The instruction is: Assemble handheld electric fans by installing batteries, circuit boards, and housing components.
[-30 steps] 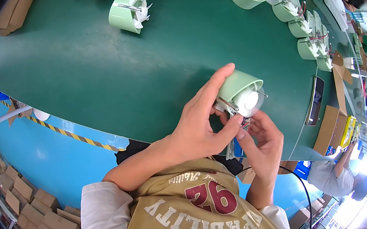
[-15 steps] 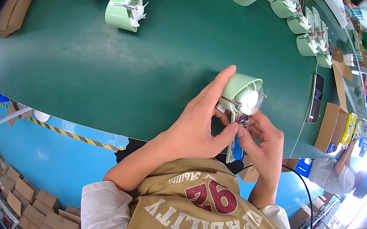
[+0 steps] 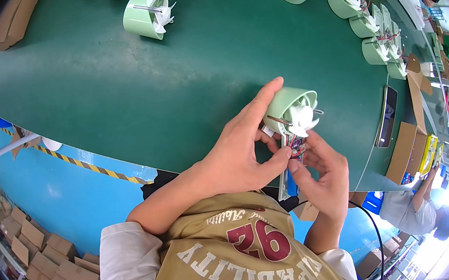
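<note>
1. The left hand (image 3: pixel 240 155) is clamping the pale green fan unit (image 3: pixel 287 101), its index finger lying along the round housing and its thumb resting lower, near the wires (image 3: pixel 297 147).
2. The right hand (image 3: pixel 323 175) is touching the unit around those wires; whether thumb and fingers are pinching one, I cannot tell.
3. The unit is sitting in both hands above the green table (image 3: pixel 184 88), near its front edge, with white blades (image 3: pixel 302 117) showing at the open end.
4. The widest stretch of tabletop is running leftward and away from the hands, reaching a cardboard box (image 3: pixel 10 23) at the far left.
5. Rightward, room is narrowing: a dark slab (image 3: pixel 387 117) is lying by an open carton (image 3: pixel 406 153), and a row of fan units (image 3: pixel 376 52) is standing beyond.
6. The front edge is curving from upper left toward the person, with blue floor (image 3: pixel 66 189) showing past it.
7. The tan top (image 3: pixel 197 279) is carrying white lettering and large dark red numerals; a pale mark is showing on the slab.
</note>
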Available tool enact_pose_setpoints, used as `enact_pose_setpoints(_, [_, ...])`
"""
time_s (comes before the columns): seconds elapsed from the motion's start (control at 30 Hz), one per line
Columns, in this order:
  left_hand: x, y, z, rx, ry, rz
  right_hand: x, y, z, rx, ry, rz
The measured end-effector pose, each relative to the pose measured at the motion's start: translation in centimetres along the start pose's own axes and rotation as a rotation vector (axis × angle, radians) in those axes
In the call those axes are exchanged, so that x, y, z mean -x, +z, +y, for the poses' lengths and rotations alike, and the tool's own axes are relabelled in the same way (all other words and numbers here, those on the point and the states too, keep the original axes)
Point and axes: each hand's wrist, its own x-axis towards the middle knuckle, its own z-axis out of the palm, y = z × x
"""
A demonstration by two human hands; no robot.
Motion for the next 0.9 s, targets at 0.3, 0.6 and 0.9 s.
enact_pose_setpoints(0.3, [-0.4, 0.4, 0.3, -0.002, -0.026, -0.019, -1.1, 1.2, -0.5, -0.206, 0.132, 0.074])
enact_pose_setpoints(0.6, [-5.6, -1.8, 3.5, 0.170, 0.037, 0.138, -0.5, 0.5, 1.4, -0.616, -0.011, 0.095])
enact_pose_setpoints(0.9, [-33.4, -10.7, 10.0, 0.205, 0.168, 0.402, -0.9, 2.5, 5.9, 0.104, -0.285, 0.458])
